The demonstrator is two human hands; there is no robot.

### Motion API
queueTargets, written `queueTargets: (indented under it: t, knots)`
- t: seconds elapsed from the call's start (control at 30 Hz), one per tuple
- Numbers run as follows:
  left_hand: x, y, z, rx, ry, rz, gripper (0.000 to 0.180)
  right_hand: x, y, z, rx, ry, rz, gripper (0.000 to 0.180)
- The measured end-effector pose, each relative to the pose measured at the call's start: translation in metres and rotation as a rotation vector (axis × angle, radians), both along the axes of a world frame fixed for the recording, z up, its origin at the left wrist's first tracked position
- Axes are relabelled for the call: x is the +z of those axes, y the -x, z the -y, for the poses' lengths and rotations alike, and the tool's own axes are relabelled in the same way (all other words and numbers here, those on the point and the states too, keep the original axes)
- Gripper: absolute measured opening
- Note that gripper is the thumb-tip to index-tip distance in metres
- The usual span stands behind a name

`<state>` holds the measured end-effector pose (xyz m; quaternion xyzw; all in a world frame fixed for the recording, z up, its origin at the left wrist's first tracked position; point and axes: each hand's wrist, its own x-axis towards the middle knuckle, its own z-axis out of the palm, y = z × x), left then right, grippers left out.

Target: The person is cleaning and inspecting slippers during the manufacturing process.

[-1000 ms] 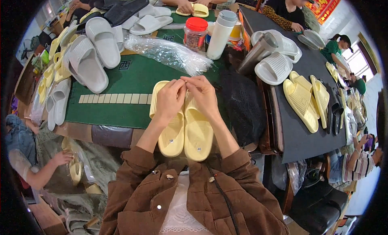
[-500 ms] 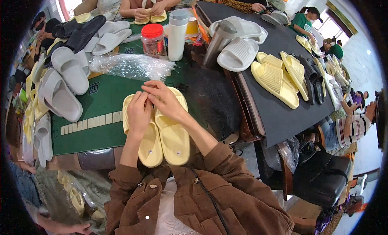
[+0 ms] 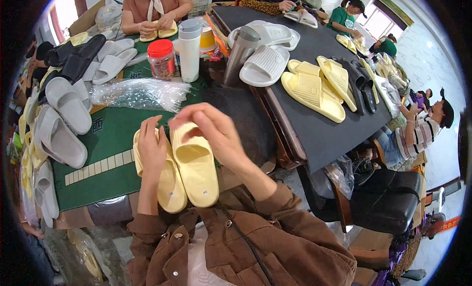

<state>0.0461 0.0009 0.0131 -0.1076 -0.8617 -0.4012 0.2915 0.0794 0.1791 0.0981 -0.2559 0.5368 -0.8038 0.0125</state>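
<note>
A pair of pale yellow slippers lies side by side on the table edge in front of me, toes pointing away, with a small sticker on each heel. My left hand grips the left slipper around its strap, fingers over the toe end. Above the strap of the right slipper, my right hand is raised, smeared by motion. Its fingers are loosely bent and apart, and nothing shows in them. Beyond both hands lies a bundle of clear plastic ties.
Grey slippers pile up at the left on the green mat. A red-lidded jar, a white bottle and a steel flask stand beyond. Yellow slippers lie on the black table at right. Co-workers sit around.
My right hand has drawn apart from my left, lifting to the right. The left hand stays on the left slipper. The whole view has shifted, moving the surroundings leftward.
</note>
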Motion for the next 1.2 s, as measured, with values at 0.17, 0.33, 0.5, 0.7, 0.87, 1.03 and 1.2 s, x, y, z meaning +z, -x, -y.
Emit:
queueTargets:
  t: [0.17,0.33,0.5,0.7,0.87,1.03,1.2]
  knots:
    - [0.000,0.000,-0.001,0.013,0.068,0.002,0.025,0.059,-0.063,-0.078,-0.288,-0.174,-0.227,0.028]
    - [-0.001,-0.001,0.002,-0.002,0.046,0.007,0.024,0.082,-0.060,-0.169,-1.048,-0.362,-0.259,0.029]
    - [-0.004,0.000,0.005,-0.039,0.085,-0.006,0.019,0.045,-0.002,-0.292,-1.091,-0.951,-0.037,0.028]
    - [0.000,-0.002,0.001,-0.058,0.093,-0.053,0.013,-0.004,0.065,-0.332,-1.139,-1.400,-0.109,0.041]
    - [-0.002,0.001,-0.004,-0.084,0.076,-0.048,0.011,-0.013,0.098,-0.355,-1.122,-1.443,0.065,0.039]
    - [-0.001,-0.002,-0.002,-0.079,0.075,-0.010,0.011,-0.010,0.078,-0.361,-1.003,-1.430,0.041,0.035]
    - [0.010,-0.011,0.009,-0.049,0.105,-0.086,0.012,0.016,0.016,-0.295,-0.724,-1.447,-0.008,0.032]
